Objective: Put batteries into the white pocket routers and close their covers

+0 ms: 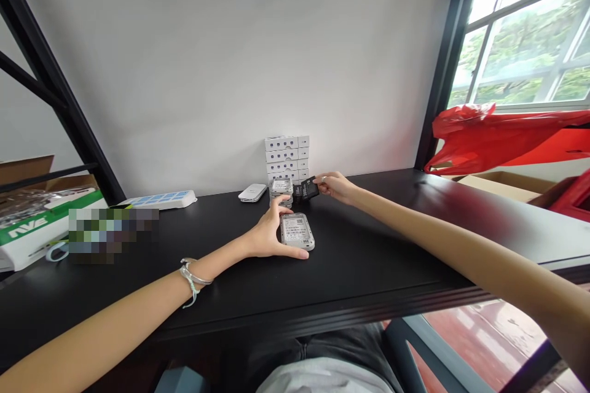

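Observation:
My left hand [268,234] spans a small white device with a recessed, label-covered face [297,231] on the black table, with the thumb along its near edge and the fingers at its far edge. My right hand [336,186] pinches a flat black battery [310,188] between thumb and fingertips, behind and to the right of that device. More black batteries [297,193] show beside it, partly hidden. A stack of similar white devices [282,186] stands just beyond my left fingers.
Several white boxes [281,155] are stacked against the wall. White covers [252,193] lie left of them. A white power strip [170,199] and a green-white carton [50,221] are on the left. Red plastic [498,135] hangs beyond the table's right end.

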`<action>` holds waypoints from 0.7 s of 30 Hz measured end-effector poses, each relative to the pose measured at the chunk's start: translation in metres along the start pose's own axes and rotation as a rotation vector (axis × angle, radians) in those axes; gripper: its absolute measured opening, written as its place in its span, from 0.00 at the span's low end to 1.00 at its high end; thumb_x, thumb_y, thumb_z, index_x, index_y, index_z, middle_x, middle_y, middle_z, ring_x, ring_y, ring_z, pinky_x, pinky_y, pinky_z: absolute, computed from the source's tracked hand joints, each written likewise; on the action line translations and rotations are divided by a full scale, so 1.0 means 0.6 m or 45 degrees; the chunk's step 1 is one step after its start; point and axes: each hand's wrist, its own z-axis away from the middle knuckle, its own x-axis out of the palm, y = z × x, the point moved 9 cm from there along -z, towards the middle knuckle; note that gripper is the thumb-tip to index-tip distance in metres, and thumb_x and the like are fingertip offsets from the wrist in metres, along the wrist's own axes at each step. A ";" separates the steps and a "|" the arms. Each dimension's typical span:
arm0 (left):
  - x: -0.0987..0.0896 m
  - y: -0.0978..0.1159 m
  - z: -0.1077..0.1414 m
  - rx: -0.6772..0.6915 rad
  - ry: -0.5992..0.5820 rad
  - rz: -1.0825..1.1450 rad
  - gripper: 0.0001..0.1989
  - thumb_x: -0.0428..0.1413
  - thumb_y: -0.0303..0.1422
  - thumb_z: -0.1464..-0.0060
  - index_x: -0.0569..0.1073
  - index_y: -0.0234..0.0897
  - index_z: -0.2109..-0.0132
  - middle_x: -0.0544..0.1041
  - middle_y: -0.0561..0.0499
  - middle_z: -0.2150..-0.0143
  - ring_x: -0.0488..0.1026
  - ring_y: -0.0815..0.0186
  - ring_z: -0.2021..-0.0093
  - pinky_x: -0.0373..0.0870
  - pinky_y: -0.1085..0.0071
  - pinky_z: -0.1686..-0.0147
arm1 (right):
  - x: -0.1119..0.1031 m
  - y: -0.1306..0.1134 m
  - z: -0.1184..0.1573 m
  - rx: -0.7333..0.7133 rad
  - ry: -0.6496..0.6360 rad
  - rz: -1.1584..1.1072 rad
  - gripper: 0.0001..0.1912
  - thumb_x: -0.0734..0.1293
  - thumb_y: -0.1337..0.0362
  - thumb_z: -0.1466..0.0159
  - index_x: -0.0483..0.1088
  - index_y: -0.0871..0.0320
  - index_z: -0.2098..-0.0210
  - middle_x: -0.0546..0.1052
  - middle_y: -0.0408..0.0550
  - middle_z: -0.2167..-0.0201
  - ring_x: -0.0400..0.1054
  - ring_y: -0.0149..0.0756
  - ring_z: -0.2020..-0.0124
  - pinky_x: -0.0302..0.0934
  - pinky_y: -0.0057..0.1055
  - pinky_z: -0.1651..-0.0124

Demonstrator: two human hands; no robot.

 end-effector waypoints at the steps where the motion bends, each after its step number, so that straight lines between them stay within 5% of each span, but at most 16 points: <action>1: -0.001 0.001 0.000 0.011 0.007 0.001 0.59 0.69 0.46 0.67 0.39 0.44 0.36 0.62 0.37 0.43 0.60 0.49 0.40 0.55 0.46 0.41 | 0.004 0.009 -0.002 0.016 0.021 0.007 0.11 0.66 0.74 0.45 0.61 0.59 0.80 0.59 0.38 0.84 0.52 0.23 0.82 0.49 0.26 0.78; 5: -0.006 0.014 0.004 0.062 0.050 -0.055 0.52 0.68 0.46 0.65 0.49 0.45 0.38 0.63 0.40 0.43 0.61 0.50 0.41 0.61 0.50 0.44 | 0.009 0.038 -0.002 0.076 0.103 0.024 0.09 0.70 0.70 0.44 0.64 0.60 0.68 0.68 0.43 0.79 0.61 0.27 0.79 0.60 0.27 0.73; 12: -0.069 0.033 -0.024 0.129 0.272 -0.212 0.41 0.66 0.46 0.62 0.57 0.46 0.43 0.65 0.45 0.43 0.61 0.52 0.40 0.63 0.56 0.45 | 0.006 0.031 0.019 0.004 0.019 0.398 0.30 0.78 0.55 0.55 0.65 0.58 0.58 0.70 0.48 0.58 0.67 0.26 0.75 0.66 0.30 0.66; 16: -0.117 0.009 -0.084 0.074 0.330 -0.265 0.42 0.67 0.46 0.63 0.57 0.44 0.43 0.64 0.44 0.42 0.59 0.52 0.39 0.61 0.55 0.44 | 0.006 0.025 0.018 -0.072 0.049 0.372 0.21 0.71 0.51 0.45 0.65 0.59 0.60 0.72 0.47 0.65 0.65 0.26 0.74 0.64 0.27 0.69; 21: -0.133 -0.036 -0.138 -0.038 0.267 -0.190 0.44 0.67 0.47 0.65 0.55 0.41 0.43 0.62 0.41 0.44 0.62 0.52 0.42 0.63 0.55 0.46 | 0.001 0.032 0.010 -0.128 0.050 0.335 0.16 0.70 0.55 0.43 0.67 0.60 0.63 0.71 0.46 0.68 0.65 0.28 0.73 0.61 0.25 0.72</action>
